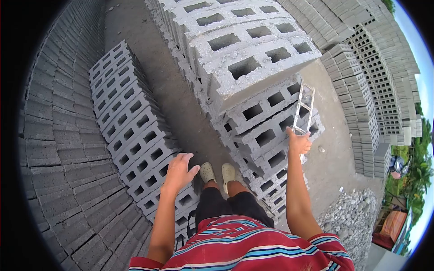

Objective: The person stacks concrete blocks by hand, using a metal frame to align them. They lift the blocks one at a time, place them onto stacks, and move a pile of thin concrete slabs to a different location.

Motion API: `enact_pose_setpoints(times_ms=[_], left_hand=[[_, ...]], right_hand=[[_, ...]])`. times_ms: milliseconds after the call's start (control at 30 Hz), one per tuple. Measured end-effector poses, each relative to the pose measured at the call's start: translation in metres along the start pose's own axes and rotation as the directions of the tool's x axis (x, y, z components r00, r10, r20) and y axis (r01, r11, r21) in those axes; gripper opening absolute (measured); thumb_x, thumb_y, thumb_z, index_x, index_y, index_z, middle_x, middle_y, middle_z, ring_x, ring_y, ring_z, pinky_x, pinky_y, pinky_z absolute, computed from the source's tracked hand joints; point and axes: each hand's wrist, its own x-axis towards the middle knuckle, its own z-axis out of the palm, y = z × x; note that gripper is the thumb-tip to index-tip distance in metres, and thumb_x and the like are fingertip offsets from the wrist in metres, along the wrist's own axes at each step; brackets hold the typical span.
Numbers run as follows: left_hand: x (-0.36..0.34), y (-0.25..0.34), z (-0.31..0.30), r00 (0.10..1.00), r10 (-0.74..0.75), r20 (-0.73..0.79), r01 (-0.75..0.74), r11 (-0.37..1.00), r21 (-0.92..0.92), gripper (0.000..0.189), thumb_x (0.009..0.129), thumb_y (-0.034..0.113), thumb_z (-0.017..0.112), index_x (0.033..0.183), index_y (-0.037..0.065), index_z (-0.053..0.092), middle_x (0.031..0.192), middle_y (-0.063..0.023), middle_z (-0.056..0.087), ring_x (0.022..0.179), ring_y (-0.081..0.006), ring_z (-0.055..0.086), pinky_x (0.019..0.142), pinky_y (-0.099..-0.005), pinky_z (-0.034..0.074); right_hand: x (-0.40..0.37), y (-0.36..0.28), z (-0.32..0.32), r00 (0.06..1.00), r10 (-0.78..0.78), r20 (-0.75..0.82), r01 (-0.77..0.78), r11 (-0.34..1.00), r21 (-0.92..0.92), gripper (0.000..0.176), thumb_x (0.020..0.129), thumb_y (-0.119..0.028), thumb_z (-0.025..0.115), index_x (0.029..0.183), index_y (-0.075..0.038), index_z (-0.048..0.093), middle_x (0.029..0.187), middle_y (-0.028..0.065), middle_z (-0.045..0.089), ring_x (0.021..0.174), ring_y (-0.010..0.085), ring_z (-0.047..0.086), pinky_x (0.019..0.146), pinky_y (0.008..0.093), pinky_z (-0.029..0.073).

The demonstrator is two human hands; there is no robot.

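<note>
A slim, ladder-like frame (305,107), whitish with darker worn patches, has two long parallel rails joined by crossbars, with open rectangles between. Its near end sits in the right hand's (299,142) grip; the rest extends forward beside stacked grey hollow blocks (257,88).

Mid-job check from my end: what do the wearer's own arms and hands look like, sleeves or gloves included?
The left hand and right hand are bare; no gloves or watch show. Short red sleeves, striped white, light blue and dark, leave the forearms uncovered.
</note>
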Motion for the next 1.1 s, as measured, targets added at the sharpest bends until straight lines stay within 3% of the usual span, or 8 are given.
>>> enact_pose_setpoints(times_ms=[100,233,267,333,400,600,800,1100], left_hand=[[0.025,0.027,-0.010,0.995,0.067,-0.077,-0.078,0.986,-0.149,0.043,0.078,0.028,0.062,0.107,-0.002,0.055,0.109,-0.0181,0.055,0.103,-0.0326,0.052,0.089,-0.0363,0.040],[0.069,0.064,-0.017,0.978,-0.146,-0.152,0.040,0.837,-0.545,0.056,0.085,0.043,0.051,0.117,-0.004,0.047,0.108,-0.0176,0.055,0.098,-0.0274,0.055,0.085,-0.0353,0.042],[0.084,0.068,-0.018,0.954,-0.284,-0.097,0.135,0.696,-0.705,0.067,0.085,0.050,0.048,0.123,-0.005,0.041,0.112,-0.0191,0.053,0.098,-0.0282,0.054,0.084,-0.0370,0.042],[0.108,0.084,-0.028,0.895,-0.405,0.189,0.323,0.295,-0.899,0.085,0.081,0.059,0.046,0.130,-0.008,0.026,0.118,-0.0225,0.047,0.099,-0.0312,0.053,0.084,-0.0408,0.042],[0.124,0.089,-0.023,0.815,-0.335,0.472,0.456,-0.132,-0.880,0.102,0.076,0.066,0.046,0.133,-0.011,0.011,0.124,-0.0260,0.039,0.100,-0.0345,0.052,0.084,-0.0460,0.041],[0.163,0.100,0.014,0.822,0.110,0.559,0.416,-0.787,-0.456,0.105,0.072,0.061,0.058,0.132,-0.012,0.011,0.127,-0.0293,0.034,0.111,-0.0406,0.045,0.092,-0.0524,0.037],[0.171,0.113,0.033,0.955,-0.087,0.285,0.056,-0.887,-0.459,0.071,0.079,0.040,0.060,0.123,-0.008,0.032,0.119,-0.0291,0.043,0.108,-0.0416,0.048,0.092,-0.0460,0.042],[0.136,0.111,0.057,0.994,0.061,0.095,0.100,-0.863,-0.495,0.047,0.087,0.032,0.052,0.124,0.006,0.041,0.121,-0.0108,0.050,0.112,-0.0263,0.049,0.096,-0.0451,0.036]], right_hand=[[0.003,0.001,0.015,0.996,-0.089,-0.008,0.088,0.992,-0.094,0.089,0.055,-0.055,0.072,0.122,-0.003,0.044,0.120,0.0259,0.037,0.114,0.0396,0.033,0.093,0.0492,0.025],[0.025,-0.091,-0.064,0.747,-0.576,-0.331,0.665,0.658,0.354,0.068,0.064,-0.048,0.069,0.111,-0.001,0.053,0.114,0.0217,0.046,0.109,0.0331,0.040,0.093,0.0435,0.029],[0.029,-0.135,-0.092,0.629,-0.689,-0.360,0.768,0.481,0.422,0.061,0.067,-0.046,0.067,0.106,0.000,0.056,0.110,0.0201,0.051,0.106,0.0309,0.043,0.092,0.0414,0.030],[0.036,-0.202,-0.117,0.380,-0.879,-0.287,0.910,0.411,-0.053,0.061,0.066,-0.052,0.065,0.094,0.002,0.061,0.096,0.0185,0.059,0.101,0.0302,0.048,0.090,0.0398,0.033],[0.034,-0.256,-0.136,0.437,-0.879,0.189,0.876,0.368,-0.312,0.064,0.064,-0.057,0.062,0.087,0.003,0.064,0.091,0.0193,0.061,0.100,0.0323,0.050,0.089,0.0412,0.034],[0.045,-0.298,-0.135,0.487,-0.752,0.443,0.873,0.397,-0.285,0.075,0.055,-0.058,0.068,0.088,0.009,0.063,0.097,0.0251,0.061,0.099,0.0352,0.056,0.089,0.0386,0.038],[0.097,-0.293,-0.073,0.446,-0.784,0.433,0.820,0.551,0.153,0.045,0.058,-0.028,0.072,0.084,0.008,0.064,0.082,0.0118,0.063,0.072,0.0195,0.058,0.066,0.0291,0.045],[0.086,-0.220,-0.077,0.464,-0.859,0.216,0.638,0.494,0.591,0.027,0.064,-0.012,0.064,0.081,0.009,0.061,0.076,0.0080,0.062,0.068,0.0149,0.053,0.067,0.0264,0.043]])
